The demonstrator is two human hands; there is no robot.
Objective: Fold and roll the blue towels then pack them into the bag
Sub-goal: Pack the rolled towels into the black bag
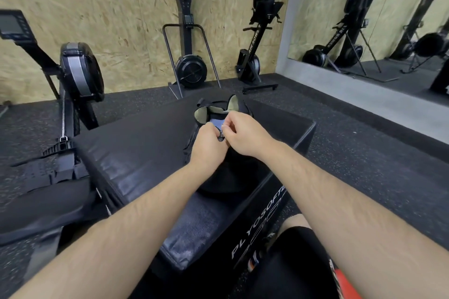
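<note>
Where the bag gapes at its far end, a blue towel shows inside against the pale lining, just beyond the knuckles. The left hand has its fingers curled on the bag's dark fabric beside the opening. The right hand touches it, thumb and forefinger pinching the zip, whose small pull hangs between the two hands. The near half of the bag lies dark and rounded under the wrists, so whether that part is zipped cannot be told.

The bag lies lengthwise on a black padded box, nearer the box's right edge than its left; a broad strip of bare top lies to the left of the bag. The box's near right corner drops off beside the person's knee. Speckled dark floor runs open to the right, up to a mirror. On the left a rower stands close against the box. More machines stand along the chipboard wall, well apart from the bag.
</note>
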